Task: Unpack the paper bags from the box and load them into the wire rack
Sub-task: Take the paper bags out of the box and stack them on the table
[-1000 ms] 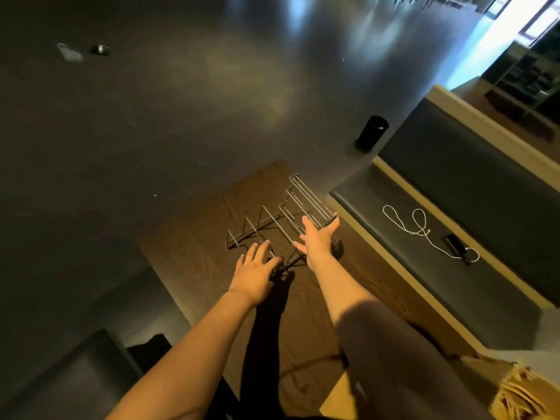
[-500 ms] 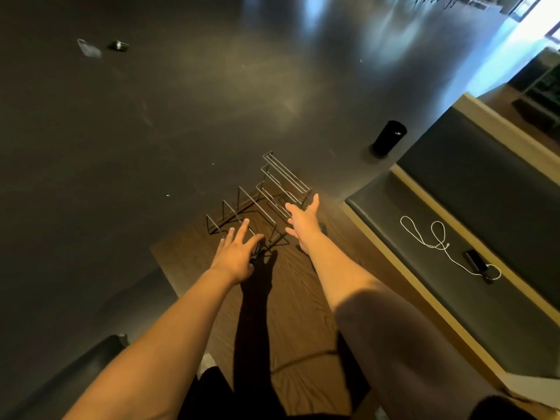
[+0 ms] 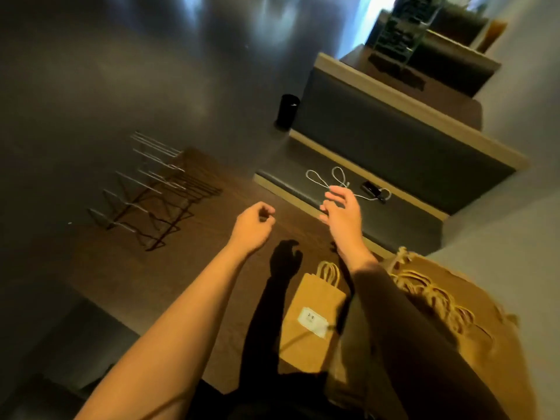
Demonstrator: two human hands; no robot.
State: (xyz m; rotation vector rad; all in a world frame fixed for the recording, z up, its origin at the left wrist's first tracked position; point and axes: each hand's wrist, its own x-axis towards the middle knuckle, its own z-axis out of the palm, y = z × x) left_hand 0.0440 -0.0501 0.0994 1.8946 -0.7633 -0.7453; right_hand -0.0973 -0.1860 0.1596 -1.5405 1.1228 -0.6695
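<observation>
The empty wire rack (image 3: 151, 192) stands at the far left end of the dark wooden table (image 3: 127, 274), blurred by motion. My left hand (image 3: 253, 227) hovers over the table right of the rack, fingers loosely curled, holding nothing. My right hand (image 3: 342, 210) is raised beside it with fingers spread and empty. A flat brown paper bag (image 3: 312, 322) with a white label lies on the table under my right forearm. At the lower right, the box (image 3: 497, 353) holds several brown bags whose twisted handles (image 3: 430, 295) stick up.
A dark upholstered bench (image 3: 394, 140) with a pale wood edge runs along the table's right side. On its seat lie a white cable (image 3: 336, 177) and a small black device (image 3: 371, 187). A black cylinder (image 3: 286, 112) stands on the dark floor beyond.
Both hands have let go of the rack and drawn back to the right. My view swung right and down, bringing the bag and box into sight.
</observation>
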